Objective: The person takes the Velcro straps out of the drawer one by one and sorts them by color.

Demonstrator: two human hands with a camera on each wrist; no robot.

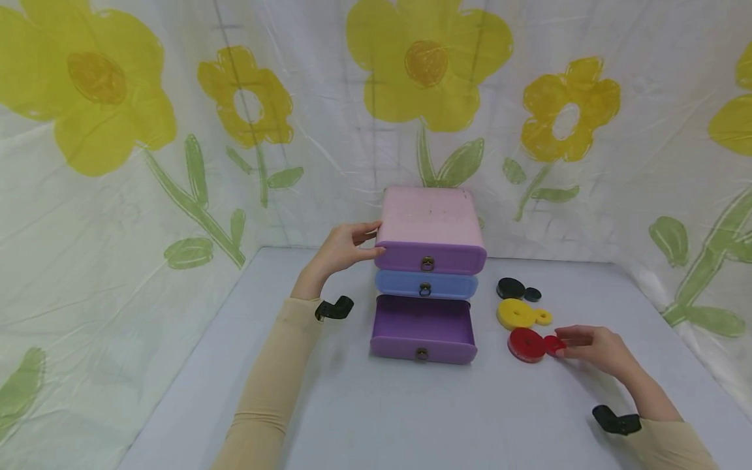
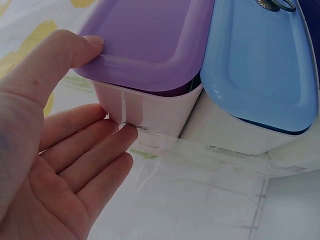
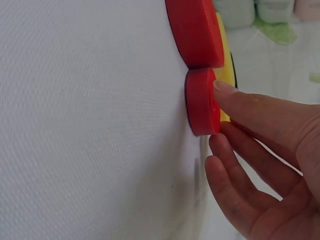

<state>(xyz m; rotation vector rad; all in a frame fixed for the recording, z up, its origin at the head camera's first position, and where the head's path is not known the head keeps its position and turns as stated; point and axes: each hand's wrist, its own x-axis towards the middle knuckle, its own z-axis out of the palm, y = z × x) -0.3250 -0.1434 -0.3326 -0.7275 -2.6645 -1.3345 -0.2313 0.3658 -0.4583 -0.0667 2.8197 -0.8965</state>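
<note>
right hand (image 1: 596, 349) at about 4 o'clock on the table (image 1: 411, 418), fingers straight, touching the small red disc (image 1: 553, 344) beside the big red disc (image 1: 526, 344), left hand (image 1: 341, 251) at 11 o'clock, fingers spread, bracing the pink drawer unit (image 1: 431, 219), bottom purple drawer (image 1: 422, 328) pulled out
</note>
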